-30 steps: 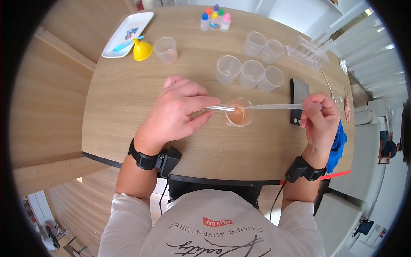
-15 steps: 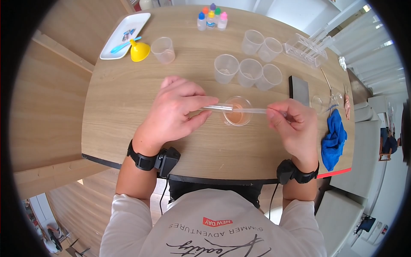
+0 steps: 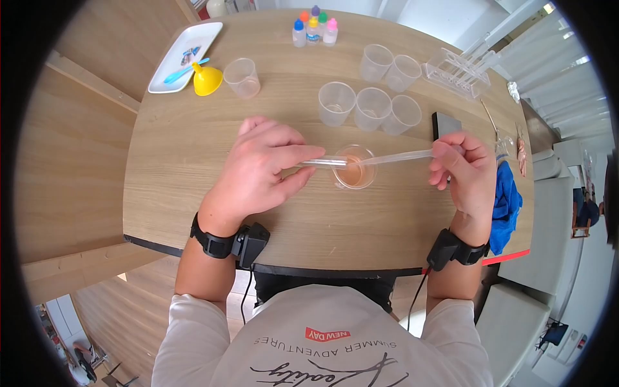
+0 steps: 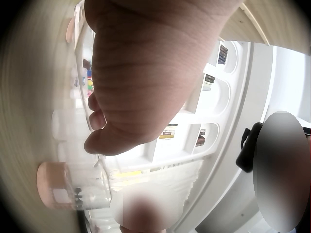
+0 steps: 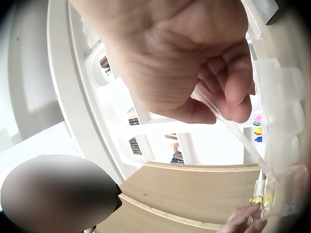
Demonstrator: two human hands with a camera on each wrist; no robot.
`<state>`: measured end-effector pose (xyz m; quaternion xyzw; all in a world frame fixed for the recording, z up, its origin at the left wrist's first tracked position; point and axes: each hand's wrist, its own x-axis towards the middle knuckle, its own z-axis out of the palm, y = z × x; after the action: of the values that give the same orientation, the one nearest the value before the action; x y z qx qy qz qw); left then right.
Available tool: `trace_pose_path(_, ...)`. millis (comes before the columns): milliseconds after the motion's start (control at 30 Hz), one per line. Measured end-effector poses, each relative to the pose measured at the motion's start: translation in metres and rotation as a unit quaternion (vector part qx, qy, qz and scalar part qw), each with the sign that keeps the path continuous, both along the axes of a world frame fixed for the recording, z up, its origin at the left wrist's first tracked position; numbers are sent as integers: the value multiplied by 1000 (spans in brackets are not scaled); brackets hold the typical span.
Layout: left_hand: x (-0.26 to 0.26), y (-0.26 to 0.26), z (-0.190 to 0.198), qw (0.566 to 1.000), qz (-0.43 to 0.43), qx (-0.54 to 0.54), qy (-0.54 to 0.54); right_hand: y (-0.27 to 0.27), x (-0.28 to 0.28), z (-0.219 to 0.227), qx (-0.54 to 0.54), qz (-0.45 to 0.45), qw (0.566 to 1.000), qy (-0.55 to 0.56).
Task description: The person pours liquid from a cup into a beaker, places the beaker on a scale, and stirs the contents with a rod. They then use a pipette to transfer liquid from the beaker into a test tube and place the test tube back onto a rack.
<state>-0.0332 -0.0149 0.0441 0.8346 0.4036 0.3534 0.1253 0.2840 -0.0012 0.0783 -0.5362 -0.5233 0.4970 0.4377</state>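
My left hand pinches a clear test tube, held nearly level with its mouth to the right over a small clear beaker. Orange-brown liquid fills the beaker's lower part, seen also from the side in the left wrist view. A translucent plastic pipette is held by its bulb end between the thumb and fingers of my right hand. Its narrow tip lies at the tube's mouth, above the beaker. The right wrist view shows the pipette slanting down to the test tube.
Several clear plastic cups stand behind the beaker. A cup with pinkish residue, a yellow funnel and a white tray are back left. Dropper bottles, a tube rack, a dark scale and blue cloth surround them.
My right hand moved left, bringing the pipette to the tube's mouth, then shifted back right and slightly up with it. The left hand and test tube stay nearly still.
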Motion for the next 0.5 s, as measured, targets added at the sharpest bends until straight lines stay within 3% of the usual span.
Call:
trace_pose_path(167,-1,0,1,1000,1,1,2,4,15,2,10,-19,995,100)
trace_pose_path(500,-1,0,1,1000,-2,-2,-1,1,5,-2,39,10,993,115)
